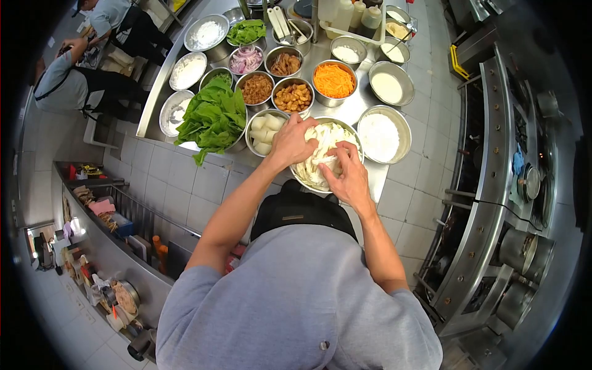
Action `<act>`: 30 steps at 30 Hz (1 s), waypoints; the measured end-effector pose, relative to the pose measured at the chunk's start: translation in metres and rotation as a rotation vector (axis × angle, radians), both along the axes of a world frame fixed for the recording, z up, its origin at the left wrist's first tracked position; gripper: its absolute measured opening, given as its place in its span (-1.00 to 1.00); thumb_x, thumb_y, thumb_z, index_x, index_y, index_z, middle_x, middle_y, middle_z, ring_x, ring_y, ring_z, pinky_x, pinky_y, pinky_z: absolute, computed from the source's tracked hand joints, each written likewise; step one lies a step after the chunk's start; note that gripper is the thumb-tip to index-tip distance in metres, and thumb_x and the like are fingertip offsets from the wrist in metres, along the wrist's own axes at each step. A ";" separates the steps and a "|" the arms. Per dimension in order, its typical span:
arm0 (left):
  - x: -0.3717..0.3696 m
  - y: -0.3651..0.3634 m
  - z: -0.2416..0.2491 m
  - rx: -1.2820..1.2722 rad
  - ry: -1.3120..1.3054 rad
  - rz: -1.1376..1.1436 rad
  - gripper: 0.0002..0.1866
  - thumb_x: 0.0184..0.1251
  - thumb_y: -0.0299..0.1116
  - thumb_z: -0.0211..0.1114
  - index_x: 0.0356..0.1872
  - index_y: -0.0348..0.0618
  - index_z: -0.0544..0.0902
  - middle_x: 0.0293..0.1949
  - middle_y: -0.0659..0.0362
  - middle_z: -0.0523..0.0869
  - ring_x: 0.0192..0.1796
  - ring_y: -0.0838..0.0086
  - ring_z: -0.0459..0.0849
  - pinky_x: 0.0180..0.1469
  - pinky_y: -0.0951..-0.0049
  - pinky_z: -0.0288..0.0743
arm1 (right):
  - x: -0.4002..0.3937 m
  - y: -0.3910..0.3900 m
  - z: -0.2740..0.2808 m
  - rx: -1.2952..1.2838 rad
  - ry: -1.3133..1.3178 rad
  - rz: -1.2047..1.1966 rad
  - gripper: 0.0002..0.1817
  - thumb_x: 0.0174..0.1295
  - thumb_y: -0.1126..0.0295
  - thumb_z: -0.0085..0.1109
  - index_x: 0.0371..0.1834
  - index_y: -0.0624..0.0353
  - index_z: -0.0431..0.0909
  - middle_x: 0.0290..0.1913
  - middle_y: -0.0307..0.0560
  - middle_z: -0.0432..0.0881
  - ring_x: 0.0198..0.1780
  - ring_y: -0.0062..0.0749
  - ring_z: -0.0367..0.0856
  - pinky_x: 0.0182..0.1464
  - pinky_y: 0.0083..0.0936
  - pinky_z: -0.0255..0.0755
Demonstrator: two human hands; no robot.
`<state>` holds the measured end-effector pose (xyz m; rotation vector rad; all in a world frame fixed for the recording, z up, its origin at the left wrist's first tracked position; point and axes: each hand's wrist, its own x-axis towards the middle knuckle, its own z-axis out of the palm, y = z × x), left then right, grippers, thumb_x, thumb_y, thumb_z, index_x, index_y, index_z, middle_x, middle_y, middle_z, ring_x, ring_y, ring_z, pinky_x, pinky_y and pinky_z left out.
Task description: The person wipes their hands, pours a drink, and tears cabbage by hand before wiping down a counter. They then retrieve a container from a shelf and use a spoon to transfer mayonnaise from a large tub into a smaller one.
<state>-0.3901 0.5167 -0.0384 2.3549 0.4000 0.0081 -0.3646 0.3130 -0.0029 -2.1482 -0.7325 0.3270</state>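
Observation:
A round metal bowl (361,143) of pale, shredded strips (324,169) sits at the table's near edge, in front of my body. My left hand (295,140) reaches over its left rim, fingers bent down at the strips; what they grip is hidden. Inside the bowl's right side, my right hand (348,176) has thumb and fingers curled around some of the strips. Close by on the left is a bowl of peeled white chunks (266,131). A bowl of white powder (379,137) stands just right of the strips.
Leafy greens (213,117) overhang the table's (364,102) near left edge. Behind are bowls of shredded carrot (333,80), orange-brown pieces (293,97) and sliced onion (246,60). Squeeze bottles (370,21) fill a bin. Stoves (475,246) line the right; two co-workers (74,80) stand far left.

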 end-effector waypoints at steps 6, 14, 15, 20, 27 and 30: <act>-0.008 -0.013 0.000 -0.008 -0.183 0.017 -0.55 0.29 -0.27 0.26 0.21 -0.05 0.64 0.17 -0.03 0.53 0.24 0.01 0.54 0.29 0.01 0.43 | -0.003 -0.006 -0.011 0.061 0.010 -0.028 -0.61 0.22 0.22 0.45 0.01 0.16 0.57 0.19 0.00 0.51 -0.41 -0.23 0.62 -0.26 -0.28 0.56; -0.007 -0.031 -0.016 0.011 -0.333 -0.136 -0.62 0.41 -0.18 0.28 0.20 0.02 0.68 0.16 0.10 0.64 0.29 0.18 0.51 0.29 0.13 0.27 | -0.009 -0.001 -0.021 0.119 -0.034 -0.122 -0.47 0.16 0.34 0.49 0.16 0.19 0.49 0.17 0.02 0.54 -0.25 -0.21 0.59 -0.19 -0.30 0.56; -0.007 -0.030 -0.018 0.017 -0.326 -0.131 -0.62 0.41 -0.19 0.28 0.20 0.02 0.68 0.16 0.10 0.64 0.28 0.18 0.52 0.28 0.13 0.27 | -0.009 -0.001 -0.023 0.111 -0.036 -0.118 -0.45 0.15 0.33 0.50 0.18 0.19 0.48 0.18 0.03 0.53 -0.26 -0.20 0.58 -0.19 -0.30 0.57; -0.013 -0.026 -0.004 -0.148 -0.266 -0.149 -0.52 0.46 -0.10 0.27 0.34 0.00 0.59 0.35 0.00 0.54 0.46 0.04 0.41 0.44 -0.04 0.21 | -0.019 0.000 -0.018 0.177 -0.130 -0.168 -0.34 0.18 0.34 0.48 0.34 0.22 0.44 0.30 0.17 0.45 0.01 -0.01 0.59 0.06 -0.23 0.55; -0.030 -0.028 -0.003 0.063 -0.354 -0.352 -0.35 0.53 0.12 0.15 0.51 0.02 0.46 0.58 -0.04 0.34 0.63 -0.06 0.20 0.63 -0.17 -0.07 | -0.035 -0.028 -0.081 0.195 -0.291 -0.228 -0.31 0.34 0.21 0.25 0.46 0.33 0.32 0.48 0.29 0.30 0.48 0.26 0.23 0.52 0.05 0.13; -0.027 -0.030 -0.007 0.016 -0.365 -0.337 -0.39 0.50 0.06 0.20 0.44 -0.04 0.52 0.49 -0.02 0.46 0.60 0.01 0.27 0.63 -0.14 -0.05 | -0.032 -0.016 -0.095 0.160 -0.366 -0.223 -0.33 0.35 0.24 0.22 0.47 0.32 0.33 0.50 0.28 0.29 0.48 0.27 0.23 0.53 0.07 0.12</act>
